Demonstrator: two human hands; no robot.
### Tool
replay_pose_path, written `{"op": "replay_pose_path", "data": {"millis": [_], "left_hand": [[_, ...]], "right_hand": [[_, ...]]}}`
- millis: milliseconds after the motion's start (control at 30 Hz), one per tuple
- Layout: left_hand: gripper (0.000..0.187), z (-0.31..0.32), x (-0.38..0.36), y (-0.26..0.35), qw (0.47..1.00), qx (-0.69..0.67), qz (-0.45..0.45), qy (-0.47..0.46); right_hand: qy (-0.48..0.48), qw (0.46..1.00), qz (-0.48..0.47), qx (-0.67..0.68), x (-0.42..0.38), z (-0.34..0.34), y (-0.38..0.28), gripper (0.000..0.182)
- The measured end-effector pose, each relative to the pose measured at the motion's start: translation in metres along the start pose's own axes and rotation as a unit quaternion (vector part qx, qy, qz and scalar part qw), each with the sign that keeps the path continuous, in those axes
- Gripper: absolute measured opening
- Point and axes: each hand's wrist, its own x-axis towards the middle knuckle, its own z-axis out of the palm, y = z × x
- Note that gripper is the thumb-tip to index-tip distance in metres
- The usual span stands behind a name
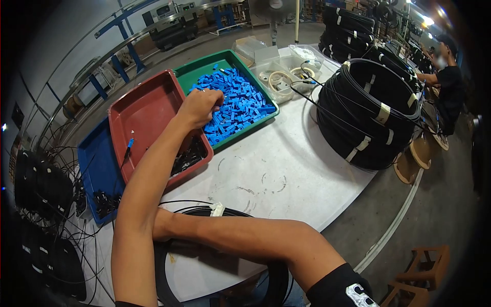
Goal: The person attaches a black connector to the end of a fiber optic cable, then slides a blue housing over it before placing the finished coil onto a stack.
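Observation:
My left hand (203, 105) reaches over the green tray (274, 113), fingers curled together above a heap of small blue plastic connector pieces (235, 97). Whatever is between those fingers is hidden. My right hand (161, 225) lies low, mostly behind my left forearm, and its fingers do not show. Near the right wrist is a coil of black cable (279, 281), bound with a white tape tag (217, 209). In the red tray (148, 97) rests a black cable end with a blue and white tip (130, 145), and small black parts (192, 156) fill its near corner.
A blue tray (94, 163) holding black parts is at the left, with cable coils (43, 179) beyond. Stacked black cable coils (358, 117) stand on the white table's (245, 174) right. Behind are clear plastic boxes (279, 77). A person (449, 82) stands far right, near stools (422, 271).

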Motion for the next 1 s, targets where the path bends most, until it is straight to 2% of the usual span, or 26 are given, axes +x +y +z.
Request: {"op": "replay_pose_path", "data": {"millis": [33,67,100,133,167,200,267,333,400,433,467,567,700,767,800,867,933,1000], "left_hand": [[0.020,-0.006,0.000,0.001,0.993,-0.108,-0.054,0.017],[0.020,-0.012,-0.002,0.002,0.993,-0.101,-0.056,0.021],[0.018,-0.025,-0.006,0.009,0.947,-0.288,-0.134,0.047],[0.015,-0.038,-0.013,0.014,0.859,-0.462,-0.206,0.075],[0.017,-0.051,-0.022,0.017,0.818,-0.527,-0.211,0.091],[0.017,-0.062,-0.033,0.015,0.821,-0.518,-0.217,0.100],[0.021,-0.084,-0.063,0.011,0.763,-0.622,-0.132,0.118],[0.025,-0.114,-0.102,0.022,0.750,-0.624,-0.157,0.151],[0.023,-0.134,-0.147,0.026,0.644,-0.726,-0.145,0.191],[0.024,-0.143,-0.168,0.032,0.614,-0.741,-0.151,0.224],[0.024,-0.151,-0.191,0.034,0.618,-0.732,-0.160,0.238],[0.025,-0.170,-0.259,0.044,0.531,-0.775,-0.174,0.294],[0.021,-0.172,-0.329,0.053,0.523,-0.743,-0.200,0.367],[0.025,-0.164,-0.356,0.054,0.570,-0.691,-0.206,0.394],[0.025,-0.159,-0.368,0.052,0.568,-0.689,-0.203,0.403],[0.031,-0.145,-0.389,0.053,0.601,-0.640,-0.220,0.425],[0.035,-0.136,-0.401,0.055,0.602,-0.624,-0.234,0.440],[0.036,-0.124,-0.412,0.050,0.691,-0.533,-0.231,0.431]], "right_hand": [[-0.023,1.000,0.018,-0.010,-0.001,0.000,0.003,0.050],[-0.046,0.998,0.035,-0.020,-0.001,0.001,0.004,0.050],[-0.049,0.998,0.027,-0.022,0.000,-0.006,-0.001,0.050],[-0.088,0.994,0.052,-0.030,-0.001,-0.018,-0.007,0.049],[-0.128,0.988,0.075,-0.037,-0.001,-0.028,-0.013,0.049],[-0.133,0.989,0.062,-0.037,0.000,-0.029,-0.014,0.049],[-0.091,0.995,0.040,-0.030,-0.003,-0.023,-0.006,0.050],[-0.084,0.996,0.026,-0.028,-0.001,-0.028,-0.008,0.051],[-0.111,0.992,0.059,-0.028,-0.002,-0.038,-0.015,0.051],[-0.124,0.989,0.074,-0.017,0.000,-0.041,-0.018,0.051],[-0.113,0.992,0.059,-0.005,0.000,-0.042,-0.017,0.050],[-0.111,0.991,0.072,-0.006,0.001,-0.046,-0.022,0.050],[-0.090,0.994,0.057,-0.023,0.002,-0.044,-0.021,0.048],[-0.082,0.995,0.051,-0.034,0.003,-0.046,-0.023,0.040],[-0.090,0.994,0.047,-0.038,0.006,-0.048,-0.026,0.040],[-0.044,0.997,0.066,-0.023,0.007,-0.050,-0.035,0.034],[-0.052,0.995,0.079,-0.020,0.008,-0.049,-0.034,0.030],[-0.024,0.996,0.081,-0.009,0.006,-0.046,-0.032,0.035]]}}
